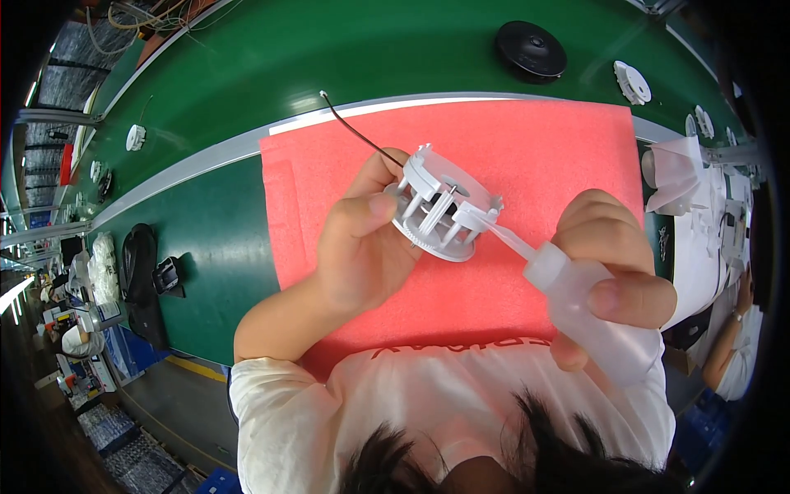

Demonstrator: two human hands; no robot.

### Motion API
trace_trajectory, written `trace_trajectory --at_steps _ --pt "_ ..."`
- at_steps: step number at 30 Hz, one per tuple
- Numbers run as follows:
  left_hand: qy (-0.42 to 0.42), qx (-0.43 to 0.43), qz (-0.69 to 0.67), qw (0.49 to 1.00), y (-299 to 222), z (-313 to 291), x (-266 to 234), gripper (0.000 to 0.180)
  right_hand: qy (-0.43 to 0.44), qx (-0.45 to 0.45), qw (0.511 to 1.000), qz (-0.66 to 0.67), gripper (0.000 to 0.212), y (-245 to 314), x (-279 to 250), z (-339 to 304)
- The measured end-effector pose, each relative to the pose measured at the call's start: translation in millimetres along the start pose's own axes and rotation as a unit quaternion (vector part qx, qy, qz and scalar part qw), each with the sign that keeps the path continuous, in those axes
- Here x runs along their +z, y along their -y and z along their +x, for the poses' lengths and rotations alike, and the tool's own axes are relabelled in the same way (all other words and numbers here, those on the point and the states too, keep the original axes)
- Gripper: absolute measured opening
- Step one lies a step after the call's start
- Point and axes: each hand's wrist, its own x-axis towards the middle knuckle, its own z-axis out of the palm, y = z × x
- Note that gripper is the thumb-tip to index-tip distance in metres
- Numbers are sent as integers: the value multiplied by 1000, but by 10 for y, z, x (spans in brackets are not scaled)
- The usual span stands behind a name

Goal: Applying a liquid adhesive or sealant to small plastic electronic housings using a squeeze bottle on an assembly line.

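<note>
My left hand [366, 235] grips a white plastic gear assembly [444, 202] by its left side, thumb at the front. The assembly has two round plates joined by posts, a toothed rim on the lower plate and a metal shaft between them. A dark cable [354, 130] with a small white plug runs from it up and to the left. In my right hand [613, 263] is a translucent squeeze bottle [592, 317], tilted, its fingers wrapped round the body. Its tapered nozzle reaches the right edge of the assembly; whether the tip touches it I cannot tell.
Beneath my hands lies a pink foam sheet [527, 148] on the green bench. Beyond it runs a green conveyor belt [387, 58] with a black round part [531, 51] and white assemblies [632, 82]. A black bag [140, 280] lies at the left. Another person's arm [728, 337] shows far right.
</note>
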Motion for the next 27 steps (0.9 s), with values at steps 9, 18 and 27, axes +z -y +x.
trace_trajectory --at_steps 9,18,27 --pt "109 1 -203 973 -143 -105 -113 59 13 37 999 7 41 253 29 214" --pt "93 -36 -240 966 -705 -315 187 46 9 17 1000 -8 38 628 -81 655" --pt "67 -71 -260 961 -376 -202 52 66 7 17 1000 -1 37 389 -33 336"
